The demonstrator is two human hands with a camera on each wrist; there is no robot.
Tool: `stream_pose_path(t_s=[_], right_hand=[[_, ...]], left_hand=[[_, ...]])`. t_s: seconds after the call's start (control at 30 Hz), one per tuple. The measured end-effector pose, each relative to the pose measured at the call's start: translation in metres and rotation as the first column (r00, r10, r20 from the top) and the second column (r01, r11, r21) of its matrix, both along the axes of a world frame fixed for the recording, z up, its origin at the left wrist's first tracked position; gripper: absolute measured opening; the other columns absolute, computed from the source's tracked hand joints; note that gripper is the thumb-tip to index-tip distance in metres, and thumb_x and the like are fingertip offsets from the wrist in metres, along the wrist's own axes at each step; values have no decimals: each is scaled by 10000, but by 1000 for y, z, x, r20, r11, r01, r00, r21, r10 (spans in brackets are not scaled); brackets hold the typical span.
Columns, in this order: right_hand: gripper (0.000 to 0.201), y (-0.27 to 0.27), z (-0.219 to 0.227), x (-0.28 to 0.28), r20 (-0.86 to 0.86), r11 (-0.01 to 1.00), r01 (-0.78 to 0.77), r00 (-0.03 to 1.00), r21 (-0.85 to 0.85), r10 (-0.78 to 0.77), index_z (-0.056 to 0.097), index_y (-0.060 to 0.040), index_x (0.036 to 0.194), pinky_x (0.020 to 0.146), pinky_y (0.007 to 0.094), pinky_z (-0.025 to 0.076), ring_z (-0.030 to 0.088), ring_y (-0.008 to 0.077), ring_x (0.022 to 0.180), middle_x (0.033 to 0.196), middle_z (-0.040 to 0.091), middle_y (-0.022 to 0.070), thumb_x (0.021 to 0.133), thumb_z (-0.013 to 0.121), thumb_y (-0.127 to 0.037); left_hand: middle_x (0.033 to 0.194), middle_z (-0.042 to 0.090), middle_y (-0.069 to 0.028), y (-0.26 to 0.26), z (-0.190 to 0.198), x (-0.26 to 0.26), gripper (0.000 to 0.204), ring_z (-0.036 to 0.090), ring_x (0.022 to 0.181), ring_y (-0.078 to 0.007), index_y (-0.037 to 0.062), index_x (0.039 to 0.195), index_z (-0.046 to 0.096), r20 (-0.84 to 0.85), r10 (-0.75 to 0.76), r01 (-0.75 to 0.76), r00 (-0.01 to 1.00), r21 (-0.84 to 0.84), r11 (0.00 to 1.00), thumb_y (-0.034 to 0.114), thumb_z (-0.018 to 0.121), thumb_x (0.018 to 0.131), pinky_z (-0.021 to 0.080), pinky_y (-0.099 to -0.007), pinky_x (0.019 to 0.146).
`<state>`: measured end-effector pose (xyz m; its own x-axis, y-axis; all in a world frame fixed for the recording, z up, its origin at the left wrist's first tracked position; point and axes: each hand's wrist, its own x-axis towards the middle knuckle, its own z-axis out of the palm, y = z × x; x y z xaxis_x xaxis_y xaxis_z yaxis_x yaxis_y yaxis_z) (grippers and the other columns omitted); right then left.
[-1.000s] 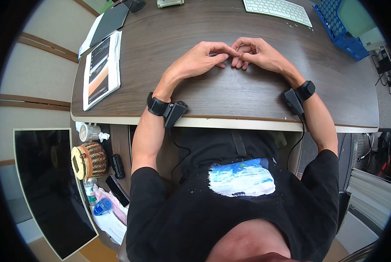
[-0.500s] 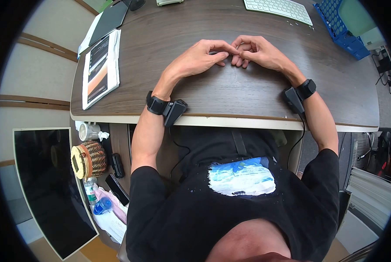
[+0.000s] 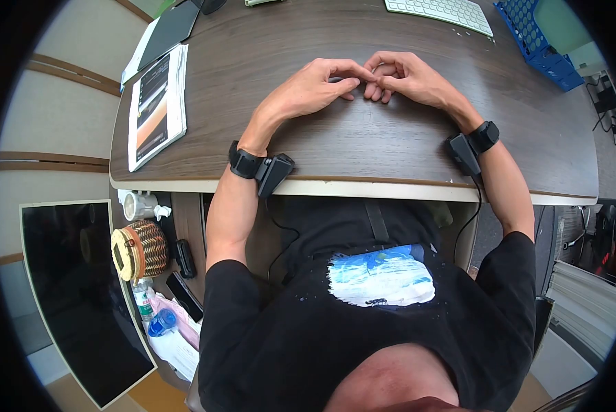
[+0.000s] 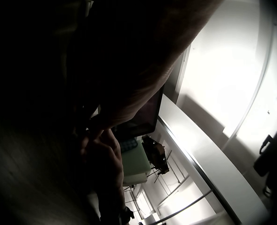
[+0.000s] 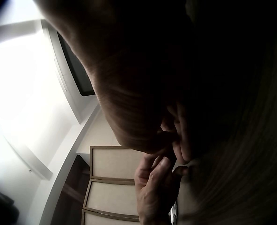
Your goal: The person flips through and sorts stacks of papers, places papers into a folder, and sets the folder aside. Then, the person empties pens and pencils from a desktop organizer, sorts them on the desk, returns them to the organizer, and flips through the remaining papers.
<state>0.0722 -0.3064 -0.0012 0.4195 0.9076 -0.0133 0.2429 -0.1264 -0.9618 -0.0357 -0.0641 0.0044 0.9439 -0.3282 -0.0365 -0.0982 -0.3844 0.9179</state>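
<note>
Both of my hands rest on the dark wooden desk (image 3: 363,147), with their fingertips meeting near its middle. My left hand (image 3: 357,79) comes in from the left, its fingers curled and its thumb and forefinger pinched together. My right hand (image 3: 380,81) faces it with curled fingers that touch the left fingertips. In the right wrist view a small pale piece (image 5: 179,167) shows between the fingertips of the two hands; what it is I cannot tell. The left wrist view is mostly dark, with only the curled fingers (image 4: 101,152) showing dimly.
A white keyboard (image 3: 440,14) and a blue rack (image 3: 538,41) lie at the far right of the desk. An open booklet (image 3: 157,103) and a black pad (image 3: 170,31) lie at the left. Beside the desk stand a woven basket (image 3: 143,250) and a black panel (image 3: 74,295).
The two hands stay joined at the fingertips and have crept slightly farther from me on the desk. Nothing was picked up or let go.
</note>
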Motion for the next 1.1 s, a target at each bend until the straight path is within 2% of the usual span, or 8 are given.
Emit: stream_pose_path(t_s=[0.4,0.57,0.63,1.1], right_hand=[[277,0,-1,0,6,1000,1,1000,-2,-1,656,38,1266,846,306,620,756,173,942,1025,798,148,1059,552,-114],[280,0,-1,0,19,1000,2,1000,-3,-2,656,38,1269,844,307,617,754,172,942,1026,798,148,1062,549,-117],[255,0,-1,-1,25,1000,4,1000,10,-4,653,21,1276,826,280,630,750,137,899,1006,802,121,1064,548,-73],[251,0,2,-2,16,1000,7,1000,0,-7,646,22,1270,839,280,614,743,140,920,1024,798,119,1063,547,-78]], left_hand=[[1284,743,-86,-1,-1,0,293,689,1177,-196,66,1346,760,8,22,-22,1000,53,998,143,601,1112,626,-360,990],[1294,743,-87,0,-4,2,299,692,1189,-201,78,1353,760,14,15,-15,1000,40,999,136,596,1109,628,-363,1001],[1296,743,-87,-1,-3,2,302,692,1196,-203,81,1356,759,16,14,-15,1000,41,999,133,594,1109,629,-365,1005],[1310,739,-100,-1,-2,1,313,699,1209,-214,74,1375,748,29,4,-5,1000,42,999,125,590,1110,636,-371,1011]])
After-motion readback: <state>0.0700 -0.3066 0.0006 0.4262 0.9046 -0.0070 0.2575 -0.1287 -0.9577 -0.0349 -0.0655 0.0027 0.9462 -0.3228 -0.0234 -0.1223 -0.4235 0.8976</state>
